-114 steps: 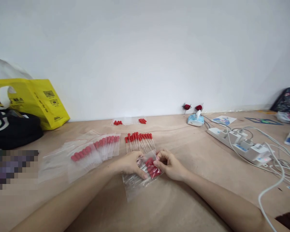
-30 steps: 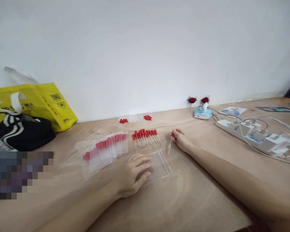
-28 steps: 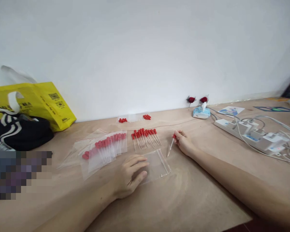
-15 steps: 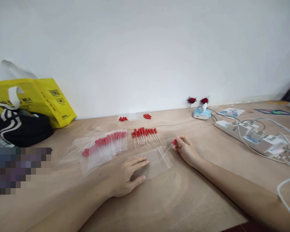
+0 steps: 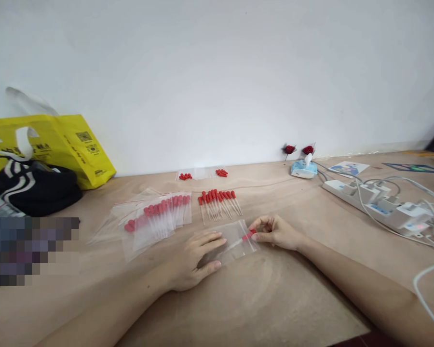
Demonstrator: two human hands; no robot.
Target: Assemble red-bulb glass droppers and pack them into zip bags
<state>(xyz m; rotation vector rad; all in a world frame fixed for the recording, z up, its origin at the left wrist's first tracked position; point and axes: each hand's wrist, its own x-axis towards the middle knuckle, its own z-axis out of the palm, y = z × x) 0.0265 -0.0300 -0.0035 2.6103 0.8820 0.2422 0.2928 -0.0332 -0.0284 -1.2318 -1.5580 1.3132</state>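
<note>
A clear zip bag (image 5: 231, 241) lies flat on the table, its open end toward the right. My left hand (image 5: 198, 258) rests on the bag's left part with its fingers spread. At the bag's mouth, my right hand (image 5: 275, 232) pinches the red bulb of a dropper (image 5: 249, 234), whose thin clear stem is inside the bag. Behind the bag, several red-topped droppers (image 5: 219, 203) lie side by side in a row. To the left, overlapping bags (image 5: 159, 217) hold more red-topped droppers.
Small bags with red bulbs (image 5: 221, 172) lie by the wall. A yellow bag (image 5: 90, 156) and black cloth pouch (image 5: 39, 188) stand at the left. At the right are a tissue pack (image 5: 304, 169), a power strip (image 5: 369, 205) with cables, and two dark red flowers (image 5: 289, 149).
My right hand has moved down and to the left, and the dropper has slid farther into the bag. My left hand has stayed on the bag.
</note>
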